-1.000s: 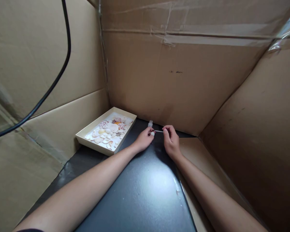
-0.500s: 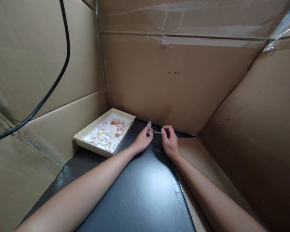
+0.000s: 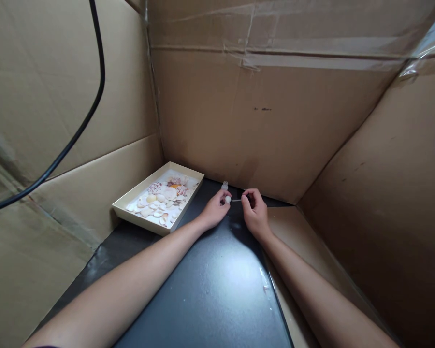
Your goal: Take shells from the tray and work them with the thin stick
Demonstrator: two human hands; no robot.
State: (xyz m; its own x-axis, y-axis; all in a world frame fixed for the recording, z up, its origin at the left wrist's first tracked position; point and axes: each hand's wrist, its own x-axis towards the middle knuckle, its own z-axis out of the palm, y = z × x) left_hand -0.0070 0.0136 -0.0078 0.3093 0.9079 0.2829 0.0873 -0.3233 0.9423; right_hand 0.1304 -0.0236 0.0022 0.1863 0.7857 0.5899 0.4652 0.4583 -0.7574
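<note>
My left hand pinches a small white shell between thumb and fingers, low over the black table top. Facing it, my right hand grips a thin stick-like brush whose tip meets the shell. A small clear bottle stands just behind the two hands, near the cardboard back wall. To the left lies a cream tray holding several shells in white, pink and orange.
Cardboard walls close in the back, left and right. A black cable hangs across the upper left. A cardboard flap lies on the table at the right beside my right forearm.
Both hands stay almost in place; the brush tip has edged a little along the shell. The view has shifted slightly.
</note>
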